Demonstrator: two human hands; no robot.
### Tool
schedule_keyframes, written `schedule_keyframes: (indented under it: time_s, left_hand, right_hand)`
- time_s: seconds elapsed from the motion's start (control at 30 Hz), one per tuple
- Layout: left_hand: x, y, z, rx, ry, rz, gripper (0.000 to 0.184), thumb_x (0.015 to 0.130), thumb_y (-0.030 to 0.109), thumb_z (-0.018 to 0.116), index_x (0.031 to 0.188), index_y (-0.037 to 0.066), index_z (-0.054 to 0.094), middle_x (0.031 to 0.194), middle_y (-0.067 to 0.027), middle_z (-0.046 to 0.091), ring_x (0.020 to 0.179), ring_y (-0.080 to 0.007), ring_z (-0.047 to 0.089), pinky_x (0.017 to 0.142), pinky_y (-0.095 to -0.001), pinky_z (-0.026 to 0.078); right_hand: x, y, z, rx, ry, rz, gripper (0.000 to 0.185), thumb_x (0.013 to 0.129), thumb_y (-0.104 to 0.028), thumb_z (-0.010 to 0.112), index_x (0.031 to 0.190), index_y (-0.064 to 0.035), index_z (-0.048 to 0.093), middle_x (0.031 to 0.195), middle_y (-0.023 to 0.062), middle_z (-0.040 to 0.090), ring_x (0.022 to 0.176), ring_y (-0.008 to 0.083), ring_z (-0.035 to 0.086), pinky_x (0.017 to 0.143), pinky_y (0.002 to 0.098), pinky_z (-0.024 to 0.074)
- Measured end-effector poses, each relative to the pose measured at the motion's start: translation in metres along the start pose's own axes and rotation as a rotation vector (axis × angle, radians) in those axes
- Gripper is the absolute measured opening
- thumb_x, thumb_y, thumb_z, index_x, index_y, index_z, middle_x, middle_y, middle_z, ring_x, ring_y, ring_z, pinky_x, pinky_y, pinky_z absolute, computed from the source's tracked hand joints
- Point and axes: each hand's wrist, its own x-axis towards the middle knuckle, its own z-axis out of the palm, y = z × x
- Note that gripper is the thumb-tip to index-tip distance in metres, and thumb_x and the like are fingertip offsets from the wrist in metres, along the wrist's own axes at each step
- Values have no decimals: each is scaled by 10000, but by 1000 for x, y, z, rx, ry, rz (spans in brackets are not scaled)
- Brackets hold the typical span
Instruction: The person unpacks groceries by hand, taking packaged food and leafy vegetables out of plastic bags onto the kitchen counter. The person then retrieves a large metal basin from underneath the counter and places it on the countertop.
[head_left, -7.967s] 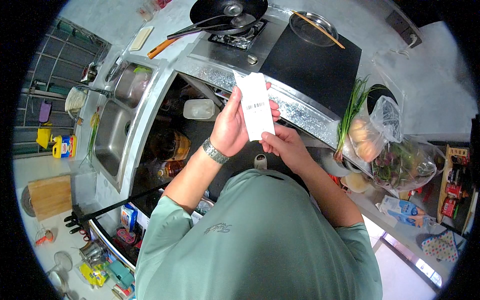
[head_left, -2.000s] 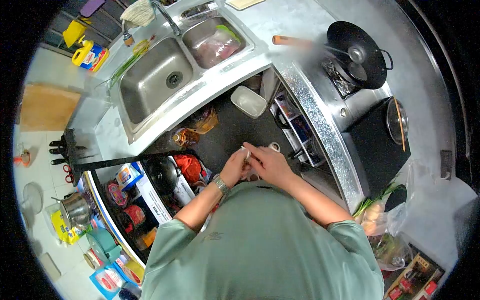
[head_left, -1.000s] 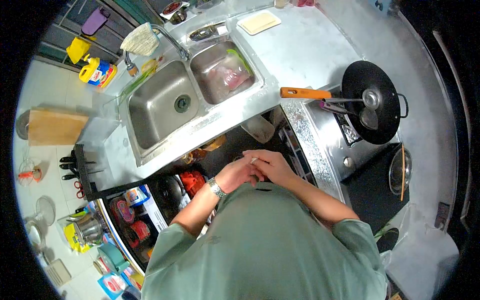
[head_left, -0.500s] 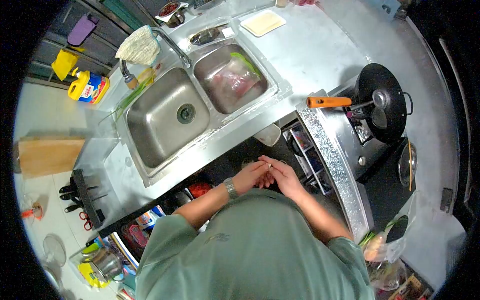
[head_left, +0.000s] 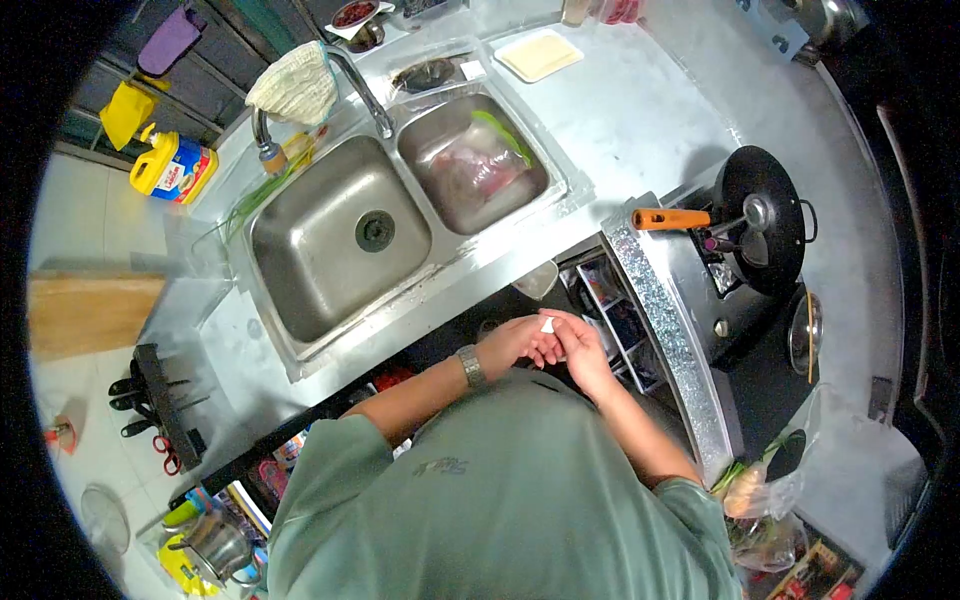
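Close in front of my shirt, both hands are brought together over the gap below the counter. A small white piece [head_left: 547,325], too small to name, shows between them. My left hand [head_left: 513,341], with a metal-band watch on its wrist, has curled fingers against the piece. My right hand [head_left: 580,348] is closed at the other side of it, thumb and fingers pressed together. Some fingertips are hidden where the hands overlap.
A double sink [head_left: 340,240] lies ahead, with a plastic bag [head_left: 480,165] of reddish food in its right basin. At right, a black wok [head_left: 765,220] holding ladles sits on the stove. A knife rack [head_left: 160,400] stands left; a yellow bottle [head_left: 175,168] is behind it.
The hands have shifted slightly right in view, and more of the white piece shows between them. The fingers have moved around it. The view itself has tilted a little.
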Motion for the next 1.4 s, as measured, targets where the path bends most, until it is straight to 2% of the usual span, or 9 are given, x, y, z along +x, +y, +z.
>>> schedule_keyframes:
  time_s: [0.27,0.73,0.87,0.93,1.03,1.13,1.23,1.3,1.4]
  left_hand:
    - [0,12,-4,-128,-152,-34,281,987,274,421,1084,35,531,951,-103,630,842,-172,607,719,-276,489]
    - [2,-5,-13,96,-5,-134,248,970,228,465,976,6,575,767,-58,602,682,-155,580,651,-279,470]
    - [8,1,3,295,89,-148,269,975,271,444,954,38,577,670,-14,534,576,-110,496,550,-230,401]
    - [16,-1,10,272,127,-134,281,976,279,437,885,48,568,627,-9,532,545,-104,496,530,-234,382]
    - [22,-3,12,206,138,-171,278,973,285,448,851,60,556,599,0,507,526,-101,473,527,-236,371]
    - [30,-12,8,163,66,-222,265,957,299,475,1003,57,572,738,-11,571,636,-119,540,590,-245,432]
    - [36,-20,3,-69,71,-292,314,927,333,525,1104,79,575,1087,-63,627,1003,-174,598,895,-340,458]
    - [32,-17,3,-116,31,-335,325,928,343,522,1114,80,570,1081,-63,629,1000,-180,598,905,-346,453]
    - [29,-26,-7,-164,12,-381,345,935,359,506,1137,85,560,1095,-64,625,1012,-191,592,929,-356,439]
  right_hand:
    - [-1,-18,2,81,-10,-17,309,976,-143,413,1177,36,563,684,16,547,550,82,453,527,221,409]
    - [-4,13,5,388,-16,51,316,895,-81,446,1161,27,577,780,97,641,592,168,587,597,287,493]
    - [-8,12,0,482,-13,27,329,938,-118,421,1199,51,528,776,97,634,643,183,607,649,294,500]
    - [-8,25,-10,373,-55,-20,357,973,-166,419,1265,29,482,800,79,636,698,131,607,722,269,488]
    - [-8,35,-16,158,11,-74,356,955,-139,466,1261,43,472,807,89,648,697,142,616,678,279,503]
    - [-14,44,-18,59,73,-124,364,940,-155,508,1259,19,488,868,96,669,707,135,637,635,285,519]
    - [-17,42,-21,14,186,-171,359,913,-169,537,1224,10,514,941,137,669,759,198,663,672,317,529]
    - [-16,44,-34,-627,174,-424,290,881,-177,554,1118,-9,559,932,174,651,813,300,651,708,374,529]
    - [-16,38,-36,-822,73,-401,188,840,-147,578,997,-46,556,928,173,627,878,357,604,766,420,503]
